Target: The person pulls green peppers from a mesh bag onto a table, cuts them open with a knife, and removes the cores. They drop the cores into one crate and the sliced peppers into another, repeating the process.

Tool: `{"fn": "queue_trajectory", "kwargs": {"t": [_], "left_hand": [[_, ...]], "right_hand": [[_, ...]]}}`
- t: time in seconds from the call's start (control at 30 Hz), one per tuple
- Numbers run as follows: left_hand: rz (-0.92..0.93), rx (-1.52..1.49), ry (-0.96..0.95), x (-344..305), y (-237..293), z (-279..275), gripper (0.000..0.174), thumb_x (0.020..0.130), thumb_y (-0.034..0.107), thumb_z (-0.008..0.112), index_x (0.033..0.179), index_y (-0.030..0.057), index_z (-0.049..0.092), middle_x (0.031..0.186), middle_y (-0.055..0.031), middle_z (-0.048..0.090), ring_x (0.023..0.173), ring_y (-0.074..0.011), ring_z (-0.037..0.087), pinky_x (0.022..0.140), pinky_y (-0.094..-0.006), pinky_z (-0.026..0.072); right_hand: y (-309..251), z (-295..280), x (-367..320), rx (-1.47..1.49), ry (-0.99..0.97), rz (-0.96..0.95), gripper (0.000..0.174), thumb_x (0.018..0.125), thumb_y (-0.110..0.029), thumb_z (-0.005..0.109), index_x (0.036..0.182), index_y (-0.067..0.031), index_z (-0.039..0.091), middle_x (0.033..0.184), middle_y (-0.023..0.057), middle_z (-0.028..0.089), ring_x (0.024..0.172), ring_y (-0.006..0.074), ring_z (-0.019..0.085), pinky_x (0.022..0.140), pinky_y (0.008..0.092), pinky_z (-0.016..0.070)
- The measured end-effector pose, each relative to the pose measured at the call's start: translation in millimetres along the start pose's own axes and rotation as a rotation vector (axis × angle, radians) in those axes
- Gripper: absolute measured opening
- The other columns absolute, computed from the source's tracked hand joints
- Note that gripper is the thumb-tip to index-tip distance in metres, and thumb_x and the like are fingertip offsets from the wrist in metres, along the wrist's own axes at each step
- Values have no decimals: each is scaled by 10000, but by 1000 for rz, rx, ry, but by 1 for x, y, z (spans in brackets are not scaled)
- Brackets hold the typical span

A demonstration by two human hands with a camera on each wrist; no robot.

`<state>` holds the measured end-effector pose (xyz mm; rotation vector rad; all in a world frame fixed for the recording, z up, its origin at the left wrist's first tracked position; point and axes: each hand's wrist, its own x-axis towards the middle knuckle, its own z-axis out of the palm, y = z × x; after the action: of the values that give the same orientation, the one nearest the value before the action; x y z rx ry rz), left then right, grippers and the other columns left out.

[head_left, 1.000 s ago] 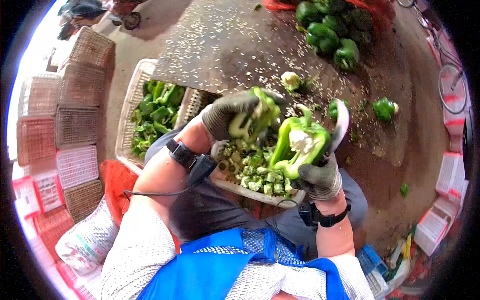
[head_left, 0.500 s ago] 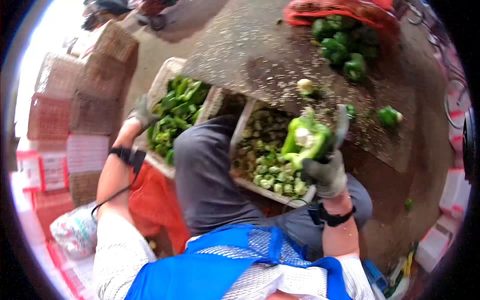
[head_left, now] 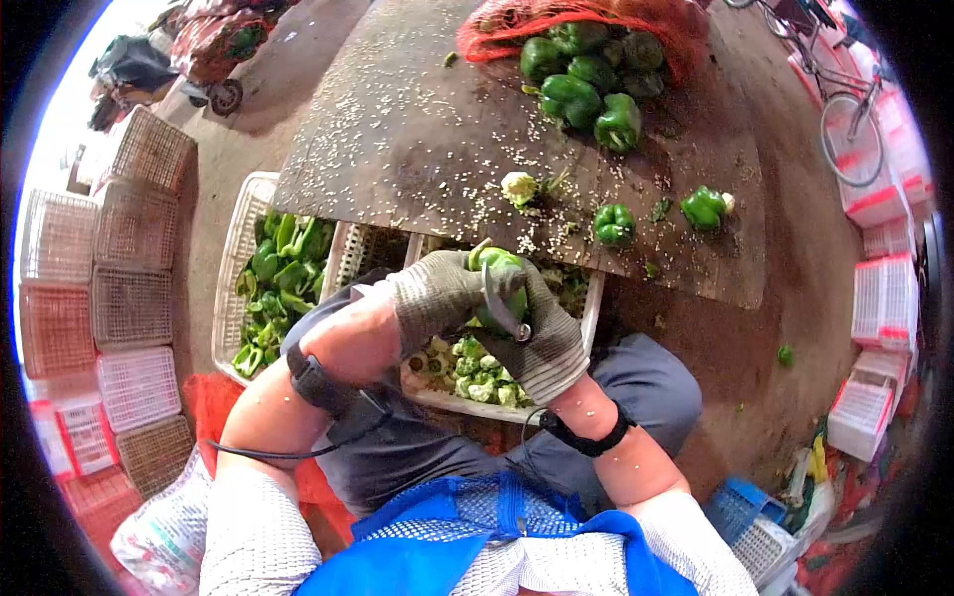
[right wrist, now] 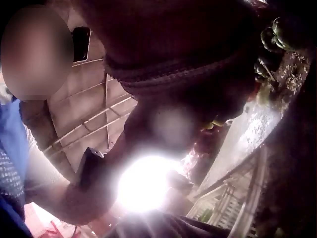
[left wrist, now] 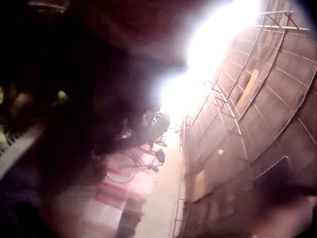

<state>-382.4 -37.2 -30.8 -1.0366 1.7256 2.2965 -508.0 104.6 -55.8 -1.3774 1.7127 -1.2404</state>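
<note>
Both gloved hands meet above the middle crate in the head view. A green pepper (head_left: 502,260) with a pale curved stem lies between them. The left hand (head_left: 432,296) grips its left side, fingers curled round it. On the other side the right hand (head_left: 552,343) holds a knife, whose curved blade (head_left: 495,298) lies across the near face of the pepper; its fingers also touch the pepper. The gloves hide much of the pepper and the knife's handle. Both wrist views are dark and show neither grip clearly.
Green pepper pieces fill the left crate (head_left: 229,323); pale cores (head_left: 482,382) lie in the middle one. Whole peppers (head_left: 571,99) spill from a red net bag (head_left: 636,12) onto a seed-strewn board (head_left: 397,129). Stacked crates (head_left: 136,306) line the left side.
The left hand has come back from the left crate to the pepper by the right hand, without the piece it held earlier. The right hand has moved left, and the head view has shifted.
</note>
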Motion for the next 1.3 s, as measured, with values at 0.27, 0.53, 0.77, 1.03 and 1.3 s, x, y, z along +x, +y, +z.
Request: {"fn": "queue_trajectory", "kwargs": {"t": [0.27, 0.53, 0.77, 1.03, 1.3], "left_hand": [[134, 180, 366, 15, -13, -28, 228, 913, 159, 682, 1101, 54, 607, 1014, -24, 659, 892, -157, 635, 806, -288, 538], [349, 477, 216, 34, -33, 22, 211, 872, 222, 657, 1003, 74, 582, 857, -165, 635, 782, -364, 653, 687, -426, 549], [174, 1113, 91, 29, -17, 41, 251, 928, 100, 552, 1177, 67, 566, 1051, -94, 643, 955, -240, 634, 817, -341, 527], [-36, 413, -17, 45, -123, 12, 278, 1010, 246, 445, 1200, 74, 551, 1071, -79, 644, 993, -225, 621, 864, -366, 504], [-210, -541, -369, 38, -102, 23, 328, 994, 268, 504, 1198, 14, 548, 1073, -123, 661, 997, -282, 646, 944, -447, 518]], "right_hand": [[-2, -21, 11, 433, -15, 264, 708, 772, -145, 814, 1362, 4, 451, 1278, 143, 592, 1169, 232, 583, 984, 329, 474], [22, -31, 18, 576, -19, 418, 485, 834, -293, 777, 1214, -51, 598, 1048, 42, 668, 942, 113, 593, 848, 276, 495], [30, -31, 30, 511, -147, 440, 377, 811, -238, 736, 1127, -61, 627, 952, 37, 681, 867, 131, 620, 787, 300, 519], [54, -9, 12, 488, -200, 625, 400, 781, -122, 683, 1157, 0, 617, 926, 78, 684, 831, 158, 630, 752, 300, 531], [50, -9, 4, 583, -267, 713, 467, 748, -30, 657, 1211, -21, 593, 1044, 110, 677, 945, 176, 631, 854, 285, 510]]}}
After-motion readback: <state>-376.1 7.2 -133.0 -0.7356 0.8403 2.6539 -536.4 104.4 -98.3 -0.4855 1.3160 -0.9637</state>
